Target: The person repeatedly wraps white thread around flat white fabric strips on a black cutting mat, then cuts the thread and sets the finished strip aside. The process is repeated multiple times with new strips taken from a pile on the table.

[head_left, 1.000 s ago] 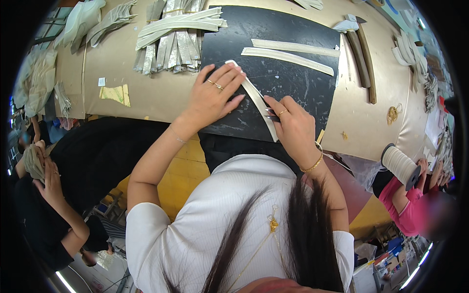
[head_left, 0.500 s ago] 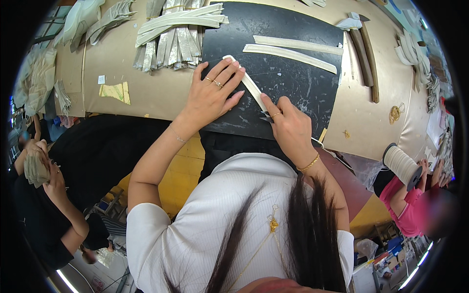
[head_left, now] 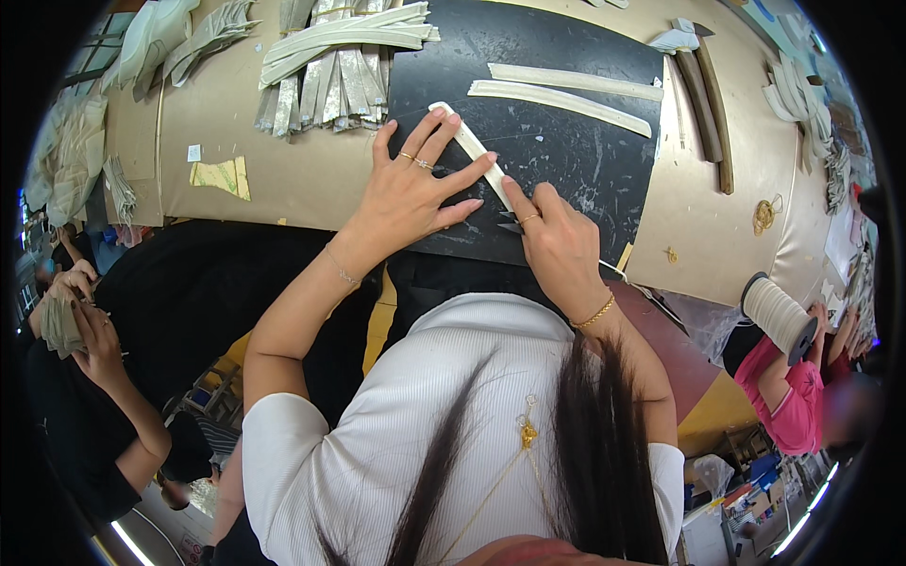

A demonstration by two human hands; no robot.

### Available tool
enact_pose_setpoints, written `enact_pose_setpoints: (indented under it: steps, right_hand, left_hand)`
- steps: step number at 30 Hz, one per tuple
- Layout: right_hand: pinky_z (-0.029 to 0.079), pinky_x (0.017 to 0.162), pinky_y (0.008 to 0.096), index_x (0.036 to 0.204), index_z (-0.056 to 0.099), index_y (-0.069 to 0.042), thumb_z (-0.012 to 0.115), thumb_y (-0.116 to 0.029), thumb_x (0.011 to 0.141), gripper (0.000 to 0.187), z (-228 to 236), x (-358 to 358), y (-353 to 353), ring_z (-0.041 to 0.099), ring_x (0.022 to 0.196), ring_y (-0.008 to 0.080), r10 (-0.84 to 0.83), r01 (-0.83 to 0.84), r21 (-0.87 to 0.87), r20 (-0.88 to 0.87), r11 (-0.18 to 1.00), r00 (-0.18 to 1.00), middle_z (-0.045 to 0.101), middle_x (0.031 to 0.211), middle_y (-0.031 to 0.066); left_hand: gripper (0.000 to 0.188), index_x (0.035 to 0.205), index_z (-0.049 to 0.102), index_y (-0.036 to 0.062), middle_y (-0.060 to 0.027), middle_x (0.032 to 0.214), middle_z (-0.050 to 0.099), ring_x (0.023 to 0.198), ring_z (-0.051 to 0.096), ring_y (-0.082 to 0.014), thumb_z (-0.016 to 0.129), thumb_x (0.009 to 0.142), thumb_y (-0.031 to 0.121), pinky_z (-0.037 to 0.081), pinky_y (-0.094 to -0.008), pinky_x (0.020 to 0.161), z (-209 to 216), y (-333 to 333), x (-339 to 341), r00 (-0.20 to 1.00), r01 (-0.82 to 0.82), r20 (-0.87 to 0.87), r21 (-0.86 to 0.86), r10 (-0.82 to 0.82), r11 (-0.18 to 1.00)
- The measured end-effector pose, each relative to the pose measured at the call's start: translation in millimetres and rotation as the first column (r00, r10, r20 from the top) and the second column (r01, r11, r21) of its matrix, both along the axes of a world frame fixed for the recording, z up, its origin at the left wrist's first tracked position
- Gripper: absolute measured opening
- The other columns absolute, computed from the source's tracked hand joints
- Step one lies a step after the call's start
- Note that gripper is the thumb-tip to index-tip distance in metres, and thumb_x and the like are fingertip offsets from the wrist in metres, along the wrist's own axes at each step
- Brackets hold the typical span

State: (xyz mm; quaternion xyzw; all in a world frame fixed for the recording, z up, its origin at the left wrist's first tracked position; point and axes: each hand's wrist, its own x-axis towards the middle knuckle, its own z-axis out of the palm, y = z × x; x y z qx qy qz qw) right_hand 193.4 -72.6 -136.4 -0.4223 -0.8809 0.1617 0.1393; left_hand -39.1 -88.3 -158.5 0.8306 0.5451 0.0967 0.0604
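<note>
A narrow off-white strip point(head_left: 472, 144) lies slantwise on the black cutting board point(head_left: 566, 189). My left hand point(head_left: 406, 179) is spread open over the board, its fingertips pressing the strip's far end and its index fingertip touching the strip lower down. My right hand point(head_left: 557, 231) is closed, with its index finger stretched along the near end of the strip. Dark pointed metal tips point(head_left: 511, 224) stick out from under the right fingers; the rest of that tool is hidden in the palm. Two similar off-white strips point(head_left: 566, 104) lie farther back on the board.
Bundled strips point(head_left: 344, 42) are heaped at the board's far left. Two hammers with brown handles point(head_left: 698, 113) lie to its right. A spool of white cord point(head_left: 779, 316) stands by the table's right edge. Co-workers are at both sides, one with a stack of strips point(head_left: 61, 325) in hand.
My left index finger has parted from the middle finger and reached right onto the strip; the thumb has shifted slightly right. My right hand has barely moved. Another person's arm has appeared at lower left.
</note>
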Motion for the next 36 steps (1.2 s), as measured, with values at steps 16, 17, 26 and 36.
enact_pose_setpoints:
  steps: [16,17,26,36]
  right_hand:
    - [0.050,0.057,0.0283,0.118,0.068,-0.006,0.065,-0.011,0.083,0.036,2.9,7.6,4.0,0.061,0.070,0.0133,0.065,-0.066,0.044,0.021,0.997,0.998,0.051,0.086,0.0016]
    - [0.050,0.058,0.0296,0.120,0.069,-0.007,0.068,-0.008,0.079,0.041,5.2,12.7,1.6,0.061,0.071,0.0158,0.041,-0.041,0.004,0.013,0.999,0.999,0.052,0.087,0.0023]
    - [0.050,0.057,0.0295,0.120,0.070,-0.008,0.066,-0.009,0.082,0.038,13.4,38.7,-27.3,0.059,0.068,0.0137,0.015,-0.014,-0.061,0.017,0.998,1.000,0.049,0.082,0.0018]
    - [0.049,0.057,0.0311,0.124,0.070,-0.011,0.071,-0.004,0.077,0.047,10.4,38.5,-31.0,0.058,0.066,0.0166,-0.004,0.006,-0.074,0.034,0.997,0.999,0.049,0.083,0.0030]
  left_hand:
    - [0.055,0.140,0.058,0.0119,-0.0047,0.147,0.055,0.141,0.046,-0.0182,0.072,0.089,0.028,0.025,-0.0519,0.115,0.3,-12.0,21.2,0.980,0.141,0.144,-0.034,-0.135,0.989]
    - [0.055,0.140,0.058,0.0124,-0.0039,0.147,0.055,0.141,0.046,-0.0180,0.072,0.090,0.029,0.026,-0.0520,0.114,-0.1,-12.3,20.4,0.982,0.142,0.128,-0.029,-0.137,0.989]
    - [0.055,0.139,0.059,0.0143,-0.0008,0.147,0.054,0.142,0.045,-0.0166,0.072,0.090,0.033,0.025,-0.0536,0.113,-0.7,-16.7,24.9,0.991,0.117,0.074,-0.007,-0.116,0.993]
    - [0.054,0.139,0.060,0.0171,-0.0020,0.148,0.054,0.144,0.043,-0.0174,0.072,0.090,0.036,0.024,-0.0544,0.114,-0.1,-18.6,27.8,0.994,0.106,0.031,-0.004,-0.106,0.994]
